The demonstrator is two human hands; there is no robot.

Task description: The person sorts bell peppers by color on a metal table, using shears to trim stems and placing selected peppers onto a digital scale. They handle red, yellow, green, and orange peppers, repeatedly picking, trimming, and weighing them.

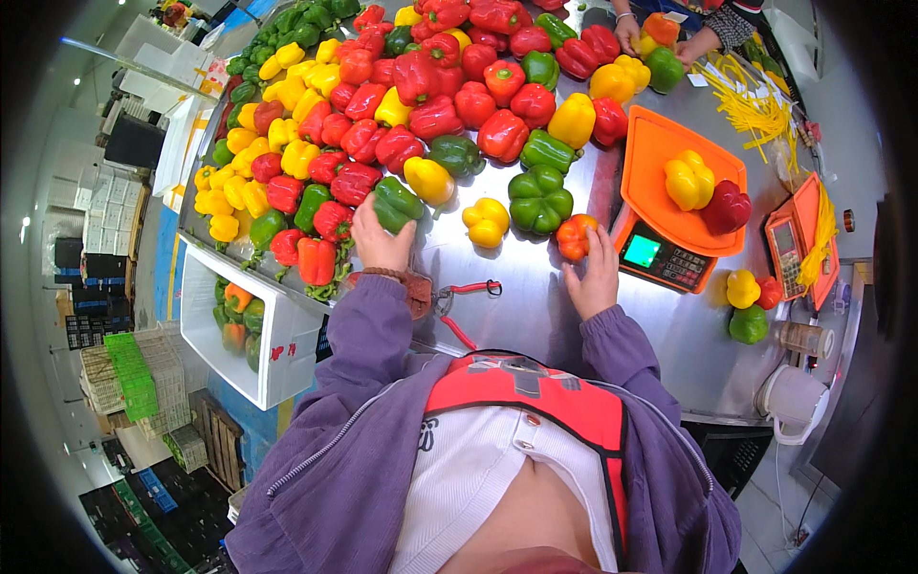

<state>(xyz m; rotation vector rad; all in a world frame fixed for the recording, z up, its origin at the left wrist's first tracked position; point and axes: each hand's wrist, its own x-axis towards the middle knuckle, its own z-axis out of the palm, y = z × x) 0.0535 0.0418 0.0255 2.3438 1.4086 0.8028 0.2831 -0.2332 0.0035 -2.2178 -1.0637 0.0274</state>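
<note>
My left hand (pixel 380 244) is around the near side of a green bell pepper (pixel 399 205) at the edge of the pile. Under that wrist lies a brown-red cloth (pixel 419 293), beside red-handled pruning snips (pixel 459 305). On the right, my right hand (pixel 597 276) has its fingers on a small orange-red bell pepper (pixel 574 238) and its thumb just below. Between my hands sit a yellow bell pepper (pixel 486 222) and a large green one (pixel 540 199). An orange digital scale (pixel 663 252) carries a yellow pepper (pixel 689 180) and a red pepper (pixel 726 207).
A heap of mixed bell peppers (pixel 416 79) covers the metal table (pixel 516 308) ahead. A white foam box (pixel 287 344) with peppers stands at left. Another person's hands (pixel 627 32) hold peppers at the far right, near yellow ties (pixel 749 100). A second scale (pixel 785 251) stands right.
</note>
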